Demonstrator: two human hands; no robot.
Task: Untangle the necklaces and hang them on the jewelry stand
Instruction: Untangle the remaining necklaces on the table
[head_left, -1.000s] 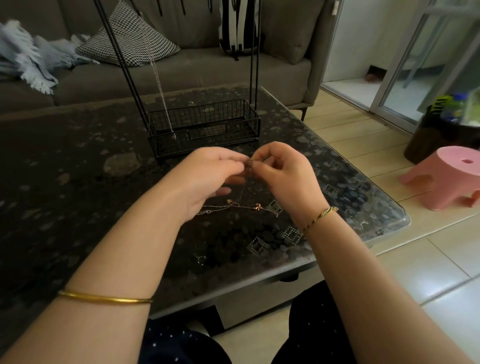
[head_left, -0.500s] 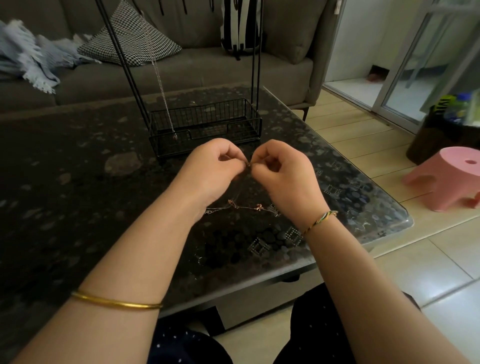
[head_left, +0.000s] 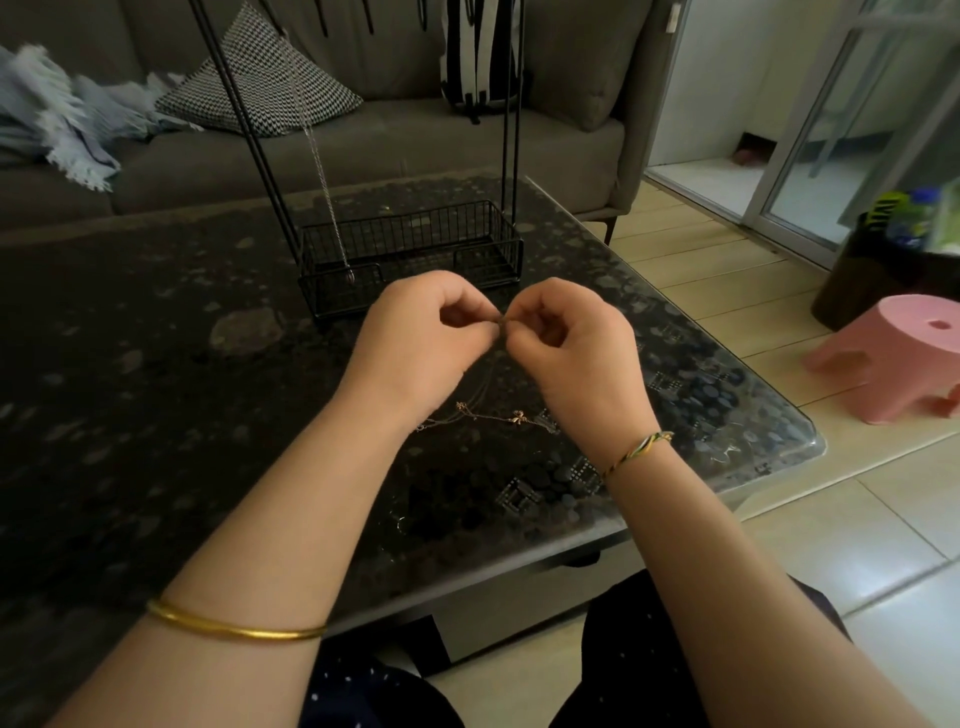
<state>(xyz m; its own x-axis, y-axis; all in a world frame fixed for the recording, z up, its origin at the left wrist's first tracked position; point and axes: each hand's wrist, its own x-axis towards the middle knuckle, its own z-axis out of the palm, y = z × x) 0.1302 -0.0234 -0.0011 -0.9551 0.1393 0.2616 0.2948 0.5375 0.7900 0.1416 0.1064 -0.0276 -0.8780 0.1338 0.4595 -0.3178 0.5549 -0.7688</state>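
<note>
— What's each grip doing?
— Left hand (head_left: 421, 338) and right hand (head_left: 571, 343) pinch one tangled chain (head_left: 488, 415) between them; its tail trails on the worktop (head_left: 156, 364).
— How many hung?
— One necklace (head_left: 322, 171) on the jewelry stand (head_left: 410, 249), just behind the hands.
— Around it?
— One grey sofa (head_left: 389, 140) behind, one pink stool (head_left: 893, 353) on the tiled floor.

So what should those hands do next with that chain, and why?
Probably ease the pinched spot apart gently. Both the left hand and the right hand pinch one small point of the thin chain, whose rest trails onto the glass table, so it looks unready for the jewelry stand.
</note>
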